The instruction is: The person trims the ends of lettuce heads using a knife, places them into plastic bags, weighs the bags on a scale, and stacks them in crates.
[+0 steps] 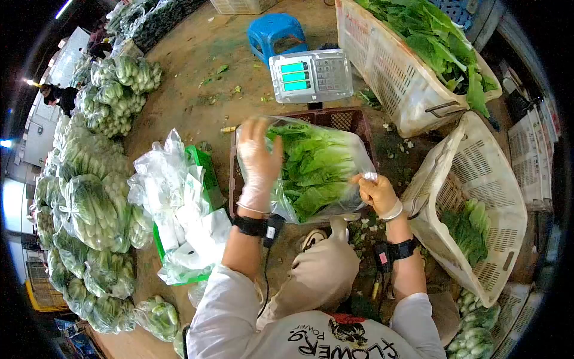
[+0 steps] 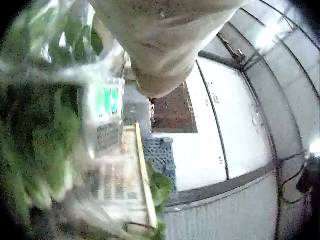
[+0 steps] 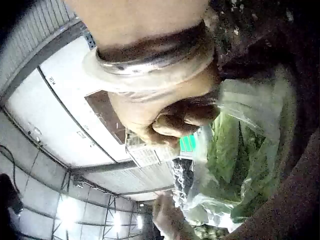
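Observation:
A clear plastic bag (image 1: pixel 366 157) of green leafy lettuce (image 1: pixel 314 158) lies in a maroon crate (image 1: pixel 359 122), in the middle of the head view. My right hand (image 1: pixel 379 194) pinches the bag's edge at its right side, with fingers curled; the right wrist view shows the curled fingers (image 3: pixel 172 122) beside the bagged leaves (image 3: pixel 235 150). Over the bag's left side is my left hand (image 1: pixel 258 158), in a thin pale glove, its fingers extended away from me. The left wrist view has the gloved hand (image 2: pixel 165 50) at the top, bagged greens to its left.
A digital scale (image 1: pixel 335 75) with lit displays stands beyond the crate, near a blue stool (image 1: pixel 275 33). Loose plastic bags (image 1: pixel 173 197) lie in a green container at left, with bagged vegetables (image 1: pixel 89 209) piled farther out. White crates (image 1: pixel 394 78) with greens stand at right.

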Demonstrator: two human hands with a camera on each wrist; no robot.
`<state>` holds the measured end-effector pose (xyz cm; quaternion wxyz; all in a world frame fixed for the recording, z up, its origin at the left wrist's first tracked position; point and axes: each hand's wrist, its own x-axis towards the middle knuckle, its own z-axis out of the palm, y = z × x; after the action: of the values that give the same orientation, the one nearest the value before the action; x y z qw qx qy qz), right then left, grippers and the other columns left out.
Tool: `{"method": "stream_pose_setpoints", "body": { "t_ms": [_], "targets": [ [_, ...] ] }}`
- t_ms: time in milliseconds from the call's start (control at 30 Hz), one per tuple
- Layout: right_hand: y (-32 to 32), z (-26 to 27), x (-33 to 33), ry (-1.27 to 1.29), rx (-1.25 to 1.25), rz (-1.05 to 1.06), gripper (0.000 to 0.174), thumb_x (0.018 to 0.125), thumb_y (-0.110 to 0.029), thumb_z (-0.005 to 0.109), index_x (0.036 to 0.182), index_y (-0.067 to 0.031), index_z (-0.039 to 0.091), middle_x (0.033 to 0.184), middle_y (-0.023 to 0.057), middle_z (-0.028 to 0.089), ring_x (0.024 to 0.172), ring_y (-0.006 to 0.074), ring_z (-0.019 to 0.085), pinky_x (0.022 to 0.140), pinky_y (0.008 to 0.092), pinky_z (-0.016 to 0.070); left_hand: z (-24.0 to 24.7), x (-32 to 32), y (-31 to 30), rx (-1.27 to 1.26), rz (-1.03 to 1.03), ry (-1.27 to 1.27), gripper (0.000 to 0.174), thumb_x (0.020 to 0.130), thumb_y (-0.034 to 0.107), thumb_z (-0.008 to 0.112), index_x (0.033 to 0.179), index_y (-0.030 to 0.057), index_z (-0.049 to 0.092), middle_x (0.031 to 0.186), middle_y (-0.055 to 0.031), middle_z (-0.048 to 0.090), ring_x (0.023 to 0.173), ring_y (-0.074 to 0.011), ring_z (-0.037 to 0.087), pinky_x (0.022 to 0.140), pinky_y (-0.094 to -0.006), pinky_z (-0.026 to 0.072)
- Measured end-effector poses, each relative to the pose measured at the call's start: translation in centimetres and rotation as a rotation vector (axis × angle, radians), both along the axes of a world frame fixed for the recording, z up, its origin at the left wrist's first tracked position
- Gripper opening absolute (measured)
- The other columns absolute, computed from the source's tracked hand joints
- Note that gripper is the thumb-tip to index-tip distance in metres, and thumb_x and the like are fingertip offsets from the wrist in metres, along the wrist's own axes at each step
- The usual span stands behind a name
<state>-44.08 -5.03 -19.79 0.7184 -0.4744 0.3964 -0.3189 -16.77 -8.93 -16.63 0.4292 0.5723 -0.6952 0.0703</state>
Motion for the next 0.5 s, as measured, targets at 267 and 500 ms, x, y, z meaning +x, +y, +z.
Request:
{"method": "stream_pose_setpoints", "body": {
  "t_ms": [267,500],
  "targets": [
    [0.0,-1.0,-0.4,-0.618,0.008,0.176,0.086,0.063,-0.049,0.074,0.124,0.0031,0.044,0.094,0.0056,0.062,0.082,0.0122,0.059,0.074,0.0241,0.0472,-2.2,5.8,2.0,0.311,0.390,-0.246,0.093,0.056,0.043,0.079,0.127,0.0012,0.038,0.127,-0.0251,0.042,0.116,-0.0394,0.039,0.092,-0.0474,0.0359],
    [-0.2,0.2,0.6,-0.659,-0.027,0.217,0.094,0.061,-0.049,0.077,0.129,0.0026,0.038,0.103,0.0078,0.060,0.086,0.0134,0.058,0.080,0.0257,0.0453,-3.2,2.4,2.4,0.224,0.386,-0.153,0.073,0.061,0.046,0.075,0.115,0.0053,0.049,0.115,-0.0177,0.048,0.106,-0.0353,0.045,0.085,-0.0472,0.0353]
  ]
}}
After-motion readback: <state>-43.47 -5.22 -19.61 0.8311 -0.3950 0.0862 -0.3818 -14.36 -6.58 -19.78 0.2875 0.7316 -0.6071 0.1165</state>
